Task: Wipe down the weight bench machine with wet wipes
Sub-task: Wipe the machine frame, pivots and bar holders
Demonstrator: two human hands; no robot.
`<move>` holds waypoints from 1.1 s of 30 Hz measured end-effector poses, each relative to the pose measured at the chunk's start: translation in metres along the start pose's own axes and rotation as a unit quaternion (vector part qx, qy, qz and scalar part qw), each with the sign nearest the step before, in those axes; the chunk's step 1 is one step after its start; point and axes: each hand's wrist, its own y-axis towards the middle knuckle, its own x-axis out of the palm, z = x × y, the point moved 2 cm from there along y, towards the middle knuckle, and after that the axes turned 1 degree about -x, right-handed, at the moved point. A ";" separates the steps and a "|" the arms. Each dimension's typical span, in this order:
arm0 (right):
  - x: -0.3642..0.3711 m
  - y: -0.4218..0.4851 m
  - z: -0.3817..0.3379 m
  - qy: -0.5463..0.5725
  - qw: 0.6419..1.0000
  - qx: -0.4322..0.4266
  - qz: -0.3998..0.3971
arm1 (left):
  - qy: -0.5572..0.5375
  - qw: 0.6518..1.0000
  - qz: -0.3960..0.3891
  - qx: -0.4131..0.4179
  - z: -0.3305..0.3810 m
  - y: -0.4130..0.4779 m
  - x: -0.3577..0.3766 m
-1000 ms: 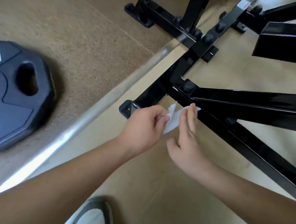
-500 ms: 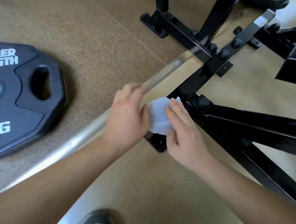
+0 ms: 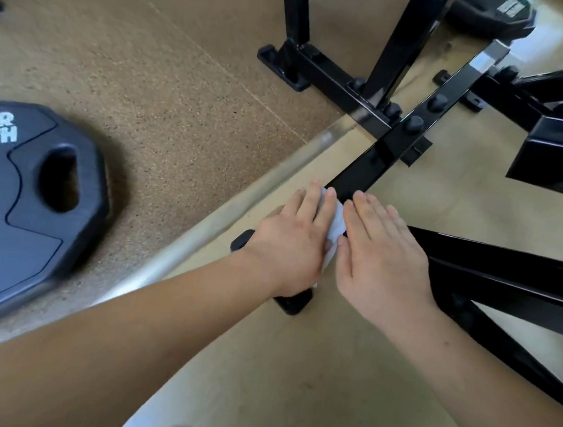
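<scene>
The weight bench's black steel base bar (image 3: 374, 160) runs diagonally across the floor, with a black end cap (image 3: 290, 302) at its near end. A white wet wipe (image 3: 335, 229) lies spread over the bar near that end. My left hand (image 3: 290, 245) lies flat on the wipe's left side with straight fingers. My right hand (image 3: 380, 257) presses flat on its right side. Only a narrow strip of wipe shows between the two hands. Black struts (image 3: 508, 276) branch off to the right from under my right hand.
A black weight plate (image 3: 22, 209) with white lettering lies on the brown cork mat at left. A metal strip (image 3: 210, 227) divides the mat from the beige floor. Black rack uprights (image 3: 350, 92) stand beyond, and another plate (image 3: 492, 10) lies at the top right.
The wipe, first held up between both hands, was spread out and laid over the bar. Both hands have flattened onto it, and the view has shifted closer.
</scene>
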 end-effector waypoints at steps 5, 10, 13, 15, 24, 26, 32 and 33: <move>0.011 0.006 -0.008 -0.036 0.999 0.032 -0.009 | -0.029 0.996 0.075 0.037 -0.015 -0.072 0.014; 0.010 0.005 -0.003 -0.034 0.999 0.008 0.024 | -0.021 0.996 0.078 0.043 -0.011 -0.055 0.003; 0.009 0.005 -0.006 -0.034 0.999 0.004 0.009 | -0.040 0.999 0.026 0.018 -0.007 -0.016 -0.019; 0.008 0.005 -0.003 -0.029 1.000 0.002 0.007 | -0.059 0.998 0.020 0.001 -0.005 -0.007 -0.019; 0.008 0.004 -0.007 -0.017 0.999 0.032 0.015 | -0.228 0.968 0.107 0.010 -0.032 -0.101 0.026; 0.012 0.002 -0.010 -0.013 0.999 0.048 -0.009 | -0.261 0.958 0.116 0.007 -0.030 -0.084 0.017; 0.002 0.014 -0.019 0.023 0.998 0.027 -0.045 | -0.338 0.939 0.038 -0.049 -0.026 -0.025 -0.003; 0.004 0.020 -0.020 0.040 0.998 0.020 -0.047 | -0.357 0.931 0.048 -0.057 -0.027 -0.026 -0.002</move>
